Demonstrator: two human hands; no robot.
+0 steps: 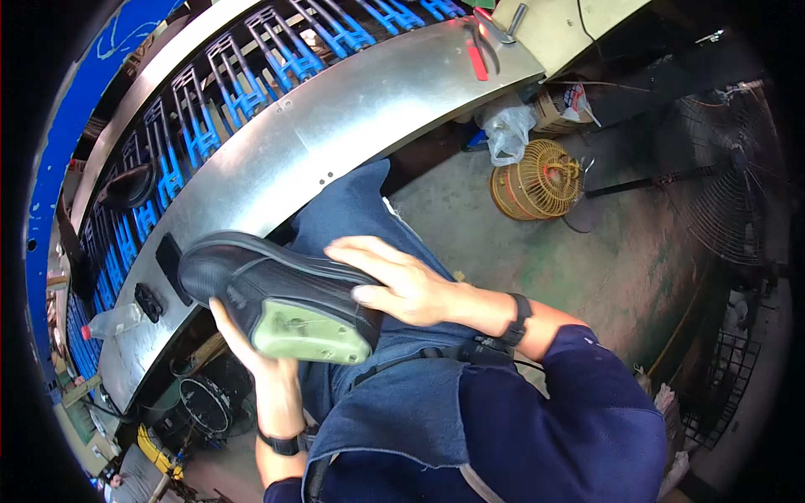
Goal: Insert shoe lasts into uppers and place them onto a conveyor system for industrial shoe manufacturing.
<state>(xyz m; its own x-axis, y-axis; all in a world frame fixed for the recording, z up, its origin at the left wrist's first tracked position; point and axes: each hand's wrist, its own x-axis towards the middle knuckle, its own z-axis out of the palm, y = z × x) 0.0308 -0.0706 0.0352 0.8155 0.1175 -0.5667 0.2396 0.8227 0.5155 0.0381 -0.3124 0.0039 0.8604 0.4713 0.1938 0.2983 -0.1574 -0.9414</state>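
Note:
A black shoe (277, 272) with a green shoe last (306, 331) in its opening is tilted on its side in front of my body, toe to the left. My left hand (243, 339) is closed on it from below, thumb along the side near the toe and the other fingers hidden beneath. My right hand (407, 285) is at the heel end, slightly blurred. Its thumb presses on the upper, and its long fingers reach over the sole edge, so the sole lies between them. The shoe's toe overlaps the metal bench edge (314, 147).
Behind the bench runs a conveyor rack of blue-and-black bars (197, 126), with a dark shoe part (130, 186) on it. Red-handled pliers (478, 54) and a hammer (513, 23) lie at the far end. A bottle (113, 321) stands left; a wicker cage (537, 180) and fan (729, 176) stand right.

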